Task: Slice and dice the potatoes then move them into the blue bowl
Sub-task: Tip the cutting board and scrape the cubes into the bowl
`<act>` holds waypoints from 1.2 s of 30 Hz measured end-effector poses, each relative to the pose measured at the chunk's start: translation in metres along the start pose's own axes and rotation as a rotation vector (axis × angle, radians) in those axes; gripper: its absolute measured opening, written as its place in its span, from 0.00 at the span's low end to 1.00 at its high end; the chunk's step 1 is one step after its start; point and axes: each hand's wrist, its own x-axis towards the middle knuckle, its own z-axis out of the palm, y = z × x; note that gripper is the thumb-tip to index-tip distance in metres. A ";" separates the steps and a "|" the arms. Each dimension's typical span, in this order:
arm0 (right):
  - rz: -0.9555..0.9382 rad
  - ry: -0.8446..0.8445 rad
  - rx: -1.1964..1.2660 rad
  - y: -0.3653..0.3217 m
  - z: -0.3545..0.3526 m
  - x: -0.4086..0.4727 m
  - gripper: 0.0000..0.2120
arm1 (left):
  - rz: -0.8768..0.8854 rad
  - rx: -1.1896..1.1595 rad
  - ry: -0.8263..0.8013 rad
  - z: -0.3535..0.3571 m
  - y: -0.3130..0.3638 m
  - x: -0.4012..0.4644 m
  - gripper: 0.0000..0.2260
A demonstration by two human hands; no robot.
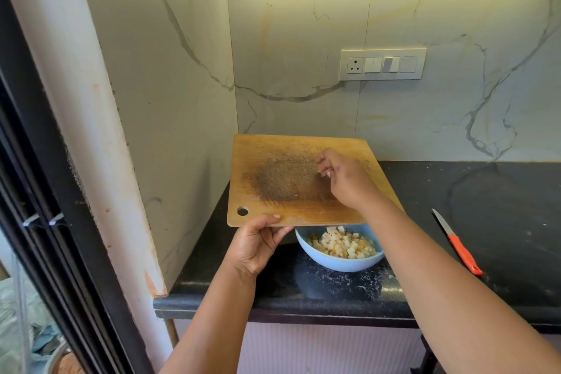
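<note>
**Board tilted over a bowl of diced potato**

Diced potatoes (341, 243): small pale cubes, some with tan or orange-brown faces, heaped in the blue bowl (337, 263) at about 6 o'clock from the frame's centre, on the black speckled countertop (501, 222). Far rim of the bowl and part of the heap hidden under the near edge of the wooden cutting board (273, 173).

Board held tilted above the bowl, near edge lowest, directly over the cubes. Centre of the board dark and heavily scored with knife marks; round hanging hole at its 7 o'clock corner. Barely any potato left on it; a speck or two too small to make out.

Left hand (258, 244) gripping the board's near edge at 7 o'clock, thumb on top, fingers curled beneath and mostly hidden. Right hand (343, 179) over the board's 3 o'clock side, fingers loosely bent with tips at the scored surface, nothing visibly held; actual contact hard to tell.

Orange-handled knife (457, 241) lying flat at 4 o'clock, well apart from the bowl, blade pointing away. Switch panel (382, 64) on the marble backsplash at 1 o'clock.
</note>
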 end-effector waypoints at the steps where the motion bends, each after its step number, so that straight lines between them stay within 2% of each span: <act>1: 0.000 -0.025 -0.022 0.000 0.003 0.000 0.23 | 0.000 0.002 -0.002 0.000 0.000 0.000 0.14; 5: 0.025 -0.039 -0.047 0.005 0.009 -0.002 0.28 | -0.003 0.009 -0.004 0.001 0.001 -0.001 0.13; 10: -0.059 -0.031 -0.048 0.000 0.001 -0.022 0.22 | -0.008 0.002 0.001 0.001 0.001 -0.001 0.13; 14: -0.132 -0.094 -0.047 -0.017 -0.013 -0.066 0.18 | -0.009 0.000 -0.006 0.001 0.001 -0.001 0.14; 19: -0.005 -0.241 -0.008 -0.023 -0.030 -0.114 0.14 | -0.019 -0.016 0.002 0.001 0.001 0.000 0.13; 22: -0.009 -0.122 0.038 -0.023 -0.033 -0.113 0.11 | -0.015 -0.016 0.005 0.001 0.001 0.000 0.13; 24: -0.034 -0.073 0.031 -0.023 -0.029 -0.104 0.14 | -0.014 -0.014 0.005 0.001 0.000 0.000 0.13; 27: -0.075 -0.121 0.012 -0.025 -0.021 -0.083 0.14 | -0.014 -0.016 -0.002 0.000 0.000 -0.001 0.14; 30: -0.161 -0.072 -0.031 -0.035 -0.009 -0.058 0.18 | -0.010 -0.006 -0.006 0.001 0.001 -0.001 0.14; 33: -0.191 -0.131 -0.040 -0.046 0.009 -0.043 0.22 | -0.008 -0.010 -0.009 0.001 0.000 -0.002 0.14; 36: -0.218 -0.157 -0.076 -0.042 0.019 -0.046 0.22 | -0.014 -0.025 -0.017 0.001 0.001 -0.002 0.15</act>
